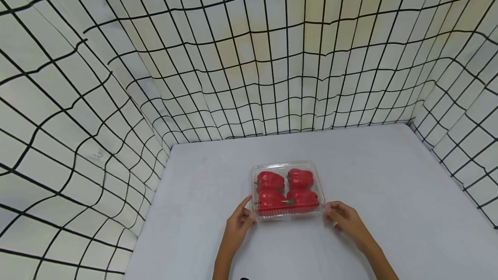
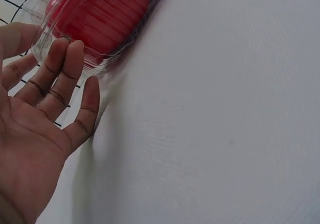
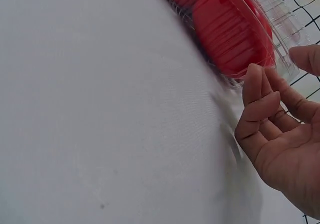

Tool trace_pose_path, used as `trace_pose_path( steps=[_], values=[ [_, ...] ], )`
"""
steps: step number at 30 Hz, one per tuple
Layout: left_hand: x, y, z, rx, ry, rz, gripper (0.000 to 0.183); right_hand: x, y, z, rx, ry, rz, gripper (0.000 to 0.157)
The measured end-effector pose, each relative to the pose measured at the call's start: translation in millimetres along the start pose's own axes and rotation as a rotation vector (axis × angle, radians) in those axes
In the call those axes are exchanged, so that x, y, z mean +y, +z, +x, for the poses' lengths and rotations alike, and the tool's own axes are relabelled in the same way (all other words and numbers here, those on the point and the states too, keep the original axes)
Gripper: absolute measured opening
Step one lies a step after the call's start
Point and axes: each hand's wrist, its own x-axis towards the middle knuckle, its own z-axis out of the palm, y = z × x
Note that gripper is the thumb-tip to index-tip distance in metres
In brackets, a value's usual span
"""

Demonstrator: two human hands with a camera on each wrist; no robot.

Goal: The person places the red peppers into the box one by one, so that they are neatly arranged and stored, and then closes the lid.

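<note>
A clear plastic clamshell container (image 1: 288, 218) with several red bell peppers (image 1: 301, 178) inside lies on the white table. Its lid appears closed. At the near left corner, my left hand (image 1: 236, 227) holds the container's edge, with the index finger stretched along the side. In the left wrist view, fingertips (image 2: 75, 47) touch the clear rim from below. My right hand (image 1: 346, 218) pinches the near right corner between thumb and fingers. The right wrist view shows the right thumb (image 3: 304, 58) at the rim and the other fingers partly curled beneath it.
The white table (image 1: 202, 193) extends on all sides of the container. Black netting (image 1: 272, 77) over white sheeting walls the table at the back, left and right. A small dark object (image 1: 244, 278) shows at the bottom edge of the head view.
</note>
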Motion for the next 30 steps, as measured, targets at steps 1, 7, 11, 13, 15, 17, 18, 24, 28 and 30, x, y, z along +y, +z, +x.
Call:
trace_pose_path(
  steps=[1,7,11,13,15,17,18,24,28,30],
  values=[
    [0.7,-0.1,0.5,0.001,-0.010,-0.019,0.050,-0.4,0.6,0.5,-0.016,0.004,0.018,0.038],
    [-2.0,2.0,0.9,-0.013,-0.010,-0.115,0.051,-0.5,3.0,0.7,-0.103,0.028,0.132,0.029],
    [-1.9,2.9,1.0,-0.022,-0.039,-0.150,0.053,-3.2,4.3,0.1,-0.113,0.019,0.186,0.019],
    [-0.9,2.6,1.1,-0.011,-0.062,-0.156,0.053,-4.7,4.9,0.8,-0.118,0.012,0.196,0.018],
    [0.4,2.2,1.1,0.002,-0.092,-0.163,0.053,-5.6,5.3,1.4,-0.131,0.009,0.196,0.018],
    [1.5,1.8,1.1,0.009,-0.117,-0.171,0.053,-5.5,5.7,1.2,-0.144,0.011,0.194,0.019],
    [2.3,1.7,1.0,0.010,-0.127,-0.178,0.054,-5.2,5.8,1.0,-0.145,0.013,0.194,0.019],
    [5.4,2.4,1.5,0.018,-0.157,-0.219,0.055,-4.3,5.7,-0.3,-0.146,0.015,0.196,0.022],
    [5.9,2.6,2.2,0.028,-0.160,-0.234,0.055,-4.2,5.6,0.2,-0.155,0.008,0.199,0.021],
    [6.3,2.3,2.5,0.031,-0.154,-0.247,0.055,-4.1,5.9,0.5,-0.157,0.005,0.202,0.021]
  ],
)
